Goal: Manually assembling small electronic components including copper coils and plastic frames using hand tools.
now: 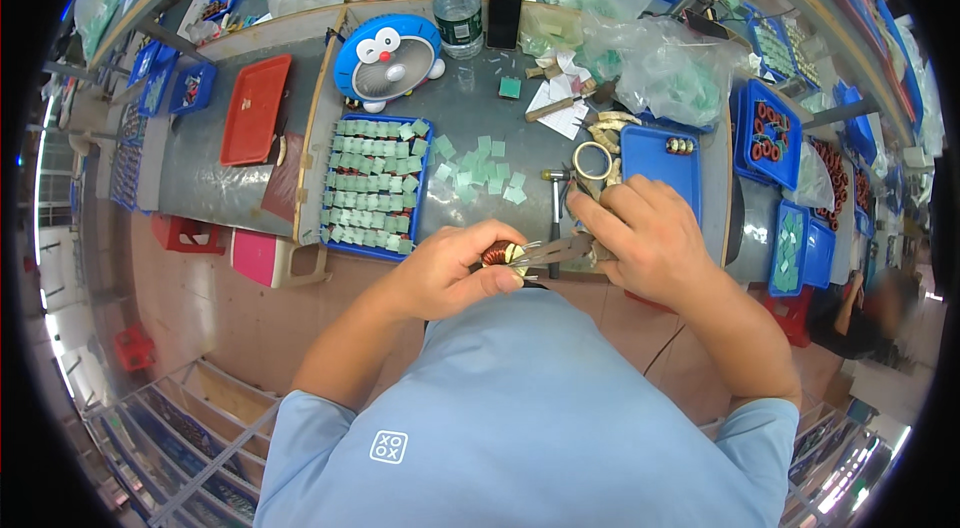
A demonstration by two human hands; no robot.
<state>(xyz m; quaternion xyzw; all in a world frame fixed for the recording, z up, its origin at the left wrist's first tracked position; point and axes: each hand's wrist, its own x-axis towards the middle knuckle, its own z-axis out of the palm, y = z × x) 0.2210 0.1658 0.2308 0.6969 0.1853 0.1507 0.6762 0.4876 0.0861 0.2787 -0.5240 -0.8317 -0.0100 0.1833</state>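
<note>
Between the thumb and fingers of my left hand (445, 273) is a small copper-wound coil (497, 253) with thin wire leads pointing right. My right hand (650, 233) is closed round the handles of a pair of pliers (562, 250). The jaws reach the coil's leads; whether they grip one is too small to tell. Beyond my left hand, a blue tray (365, 251) holds rows of coils topped with pale green squares. Loose green squares (480, 168) lie beside it. A hammer (556, 213) and a tape roll (592, 162) are near my right hand.
A blue tray (650, 163) with a few coils stands at the right. Behind are a blue fan (395, 68), a water bottle (457, 18), a phone (504, 21) and plastic bags (665, 73). Leftward lies a red tray (256, 108). Another person (860, 313) sits far right.
</note>
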